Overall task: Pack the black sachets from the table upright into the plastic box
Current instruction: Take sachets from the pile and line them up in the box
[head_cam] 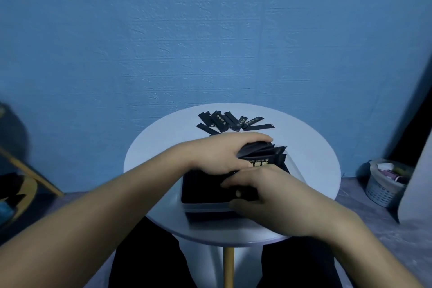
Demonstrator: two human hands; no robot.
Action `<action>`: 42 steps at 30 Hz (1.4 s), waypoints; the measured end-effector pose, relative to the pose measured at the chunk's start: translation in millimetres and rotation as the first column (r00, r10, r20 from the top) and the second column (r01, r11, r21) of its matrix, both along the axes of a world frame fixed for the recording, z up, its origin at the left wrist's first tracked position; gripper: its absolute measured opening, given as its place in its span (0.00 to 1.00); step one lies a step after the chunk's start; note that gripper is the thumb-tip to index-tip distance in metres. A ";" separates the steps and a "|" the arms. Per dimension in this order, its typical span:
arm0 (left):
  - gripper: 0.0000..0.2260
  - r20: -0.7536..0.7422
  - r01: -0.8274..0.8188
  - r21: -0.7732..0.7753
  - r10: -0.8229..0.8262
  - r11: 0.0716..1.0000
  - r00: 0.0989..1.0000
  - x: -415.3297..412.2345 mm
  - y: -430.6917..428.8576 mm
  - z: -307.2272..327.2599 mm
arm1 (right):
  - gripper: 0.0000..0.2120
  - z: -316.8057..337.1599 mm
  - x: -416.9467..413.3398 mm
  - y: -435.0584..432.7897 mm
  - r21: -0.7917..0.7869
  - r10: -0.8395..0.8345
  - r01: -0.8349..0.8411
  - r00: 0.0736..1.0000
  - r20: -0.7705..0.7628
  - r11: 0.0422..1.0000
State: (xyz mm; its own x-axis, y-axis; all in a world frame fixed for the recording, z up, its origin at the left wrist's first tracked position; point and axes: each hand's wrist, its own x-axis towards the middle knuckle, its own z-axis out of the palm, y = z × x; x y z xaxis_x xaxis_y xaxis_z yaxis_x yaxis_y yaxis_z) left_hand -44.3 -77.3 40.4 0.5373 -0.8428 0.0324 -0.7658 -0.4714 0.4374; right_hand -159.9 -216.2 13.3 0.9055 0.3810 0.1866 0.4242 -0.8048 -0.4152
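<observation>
Bracing the upright black foil sachets point(268, 155) in the translucent plastic box point(205, 207) with the left hand point(217, 153) curled over their tops should steady them, though what the right hand point(266, 194) grips is unclear.

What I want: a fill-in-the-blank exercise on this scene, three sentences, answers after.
1. The left hand grips upright sachets standing in the ____.
2. The loose sachets lie on a table whose top is ____ in shape.
3. The basket stands on the floor to the person's ____.
Answers: box; round; right.
</observation>
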 end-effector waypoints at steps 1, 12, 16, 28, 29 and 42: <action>0.28 0.001 -0.009 0.005 0.009 1.000 1.000 -0.8 -2.6 -0.1 | 0.13 -0.8 0.0 -1.0 0.016 0.000 0.000 1.000 -0.006 1.000; 0.27 -0.395 -0.305 0.016 0.286 0.952 0.873 -3.4 -2.4 13.7 | 0.10 -5.8 3.8 -8.9 0.196 -0.044 0.057 0.997 -0.068 0.979; 0.14 -0.487 -0.348 -0.026 0.293 0.937 0.823 -2.5 8.5 12.1 | 0.07 -8.8 4.6 -9.0 0.234 -0.060 0.072 0.997 -0.058 0.970; 0.09 0.004 -0.168 0.053 0.168 0.984 0.986 -10.7 43.2 0.3 | 0.02 -11.3 9.1 -11.4 0.237 -0.103 0.105 0.994 -0.019 0.966; 0.07 0.043 -0.169 0.044 0.167 0.985 0.985 -12.5 47.0 -2.4 | 0.01 -11.3 10.9 -12.1 0.233 -0.107 0.108 0.994 -0.018 0.966; 0.08 0.121 -0.234 -0.214 0.264 0.948 0.957 -22.4 57.1 -45.9 | 0.08 -10.7 41.1 2.1 0.319 -0.327 0.301 0.944 0.030 0.899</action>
